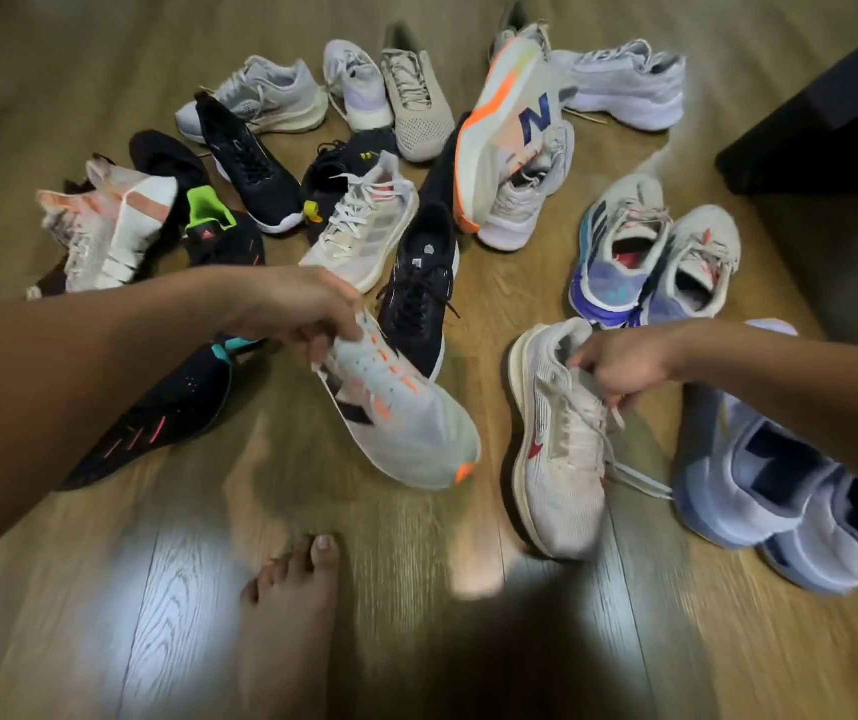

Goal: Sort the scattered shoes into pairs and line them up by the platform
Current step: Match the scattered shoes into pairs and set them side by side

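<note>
Floorboards (104,589) carry everything. At centre our left hand (307,314) pinches the heel end of the white-orange shoe (406,423), which slants toe-first towards lower right. Beside it, our right hand (624,366) grips the laces of the white-red shoe (562,470), toe pointing down-frame.

The floor (104,589) is brown wood with a fine grain pattern. The pale mint shoe (400,423) has orange marks by the lace holes, black stripes on its side and an orange toe tip. The cream shoe (562,459) carries a small red logo. The dashed shoe (156,418) is black with thin red dashes and a teal collar. The tall white shoe (510,122) has an orange sole edge and a navy letter N. The green-tongued shoe (219,231) is otherwise black. The light blue shoes (759,491) bear navy stripes.
</note>
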Tool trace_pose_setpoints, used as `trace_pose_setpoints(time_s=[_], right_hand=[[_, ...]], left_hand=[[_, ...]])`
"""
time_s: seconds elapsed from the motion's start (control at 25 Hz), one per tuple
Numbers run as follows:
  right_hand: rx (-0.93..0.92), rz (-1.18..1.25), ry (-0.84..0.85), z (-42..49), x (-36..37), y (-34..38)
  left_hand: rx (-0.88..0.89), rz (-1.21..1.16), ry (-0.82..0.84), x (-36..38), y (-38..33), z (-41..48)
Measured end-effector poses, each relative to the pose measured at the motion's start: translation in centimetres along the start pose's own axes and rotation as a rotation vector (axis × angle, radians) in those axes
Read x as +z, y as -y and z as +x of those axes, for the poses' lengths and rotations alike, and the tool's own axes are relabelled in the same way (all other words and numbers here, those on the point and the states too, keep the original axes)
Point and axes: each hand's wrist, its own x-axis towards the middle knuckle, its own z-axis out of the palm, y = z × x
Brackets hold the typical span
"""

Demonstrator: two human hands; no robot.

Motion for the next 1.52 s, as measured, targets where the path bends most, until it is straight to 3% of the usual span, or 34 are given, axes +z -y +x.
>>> trace_pose_setpoints(time_s=[0.16,0.28,0.32,0.36,0.44,0.48,0.52,0.56,0.64,0.72,0.76,0.84,0.88,1.08,1.2,1.32,1.4,1.52], right_hand=[[-0.078,-0.379,-0.118,0.9,-1.2,2.3],[-0.094,-0.389,-0.236,1.7,-1.7,2.2],[-0.088,-0.349,-0.279,2.1,-1.6,2.0],[-0.091,-0.288,-0.312,2.5,-1.5,1.8],[-0.093,-0.158,-0.336,2.7,-1.6,1.6],[-0.084,-0.127,-0.32,2.6,-1.6,1.5],[-0.077,-0.13,-0.309,2.4,-1.5,1.4],[-0.075,-0.145,-0.31,2.2,-1.4,1.2],[-0.098,-0.146,-0.329,2.0,-1.1,1.0],[-0.109,-0.118,-0.351,1.9,-1.0,0.8],[-0.103,-0.113,-0.352,1.7,-1.0,0.7],[-0.098,-0.085,-0.339,1.4,-0.7,0.7],[-0.099,-0.061,-0.33,1.2,-0.6,0.6],[-0.17,0.225,-0.432,0.5,-0.9,1.4],[-0.159,0.728,-0.516,0.4,-2.1,2.4],[0.004,1.28,-0.355,0.2,-2.5,3.8],[0.067,1.408,-0.261,0.5,-2.2,4.2],[0.09,1.472,-0.267,0.5,-2.0,4.0]], left_hand=[[-0.123,-0.153,0.194,1.0,1.4,-0.7],[-0.168,-0.288,0.386,0.6,1.8,-0.7],[-0.278,-0.208,0.163,0.7,3.9,-0.8],[-0.224,-0.258,-0.047,5.2,6.8,-1.7],[-0.061,-0.048,-0.435,15.0,15.0,-2.7],[-0.057,0.06,-0.569,21.6,19.6,-3.2],[-0.072,0.08,-0.578,23.4,21.7,-3.5],[-0.101,0.026,-0.535,20.7,20.4,-3.2],[-0.138,-0.062,-0.478,8.1,13.1,-1.7],[-0.16,0.139,-0.491,-1.8,4.5,2.0],[-0.169,0.179,-0.5,-3.5,4.0,3.4],[-0.225,0.266,-0.285,-3.4,3.7,4.5],[-0.244,0.231,-0.336,-2.4,3.4,4.5],[-0.119,0.27,-0.234,-0.5,0.4,5.7],[0.023,0.151,-0.287,1.7,-0.9,5.3],[0.098,-0.23,-0.442,1.6,-3.2,5.2],[0.071,-0.339,-0.491,1.5,-3.7,5.0],[0.057,-0.324,-0.422,1.7,-3.0,5.0]])
